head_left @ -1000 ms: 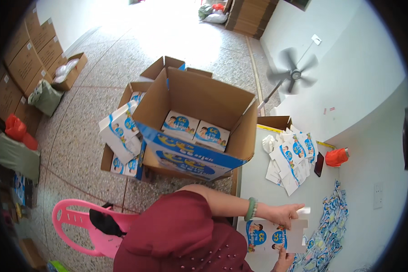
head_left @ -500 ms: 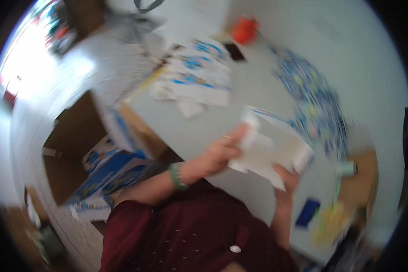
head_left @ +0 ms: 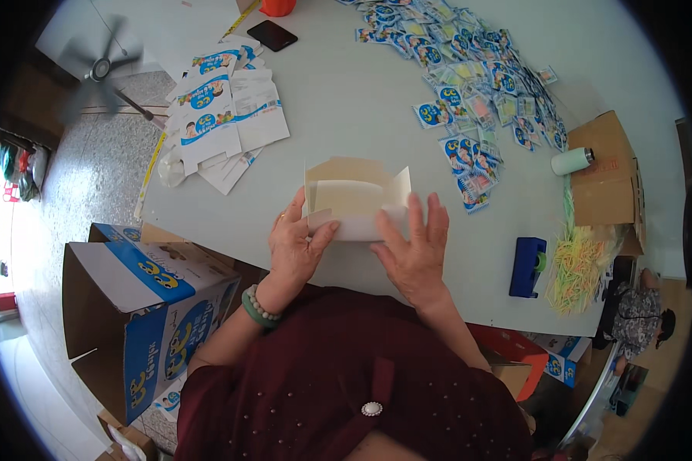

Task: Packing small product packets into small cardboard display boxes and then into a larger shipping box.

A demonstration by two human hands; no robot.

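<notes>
carton: a small flat-packed carton [head_left: 355,201] half opened, pale cream and white inside, with a brown cardboard back panel standing up at its far side and a white flap folded toward the person at the near edge.
carton axis: its long axis runs left to right across the view; the open side faces up and toward the person, side flaps angled outward at the left and right ends.
carton place: on the pale grey surface [head_left: 361,107], at its near edge, just in front of the person's chest.
left hand: the left hand [head_left: 296,244] has its fingers curled on the carton's near left corner, thumb pressing the white flap; a green bead bracelet sits on the wrist.
right hand: the right hand [head_left: 415,250] lies with fingers spread flat over the near right part of the carton, pressing rather than pinching.
far left: a stack of flat printed cartons [head_left: 219,115], white and blue, with a dark phone [head_left: 272,34] beyond it.
far right: a spread of small blue and yellow packets [head_left: 477,92].
right: a blue tape dispenser [head_left: 527,266] beside a bundle of yellow-green straws [head_left: 580,265]; a pale green bottle [head_left: 571,160] farther off.
near left: a large open blue and white box [head_left: 150,307] on the floor.
</notes>
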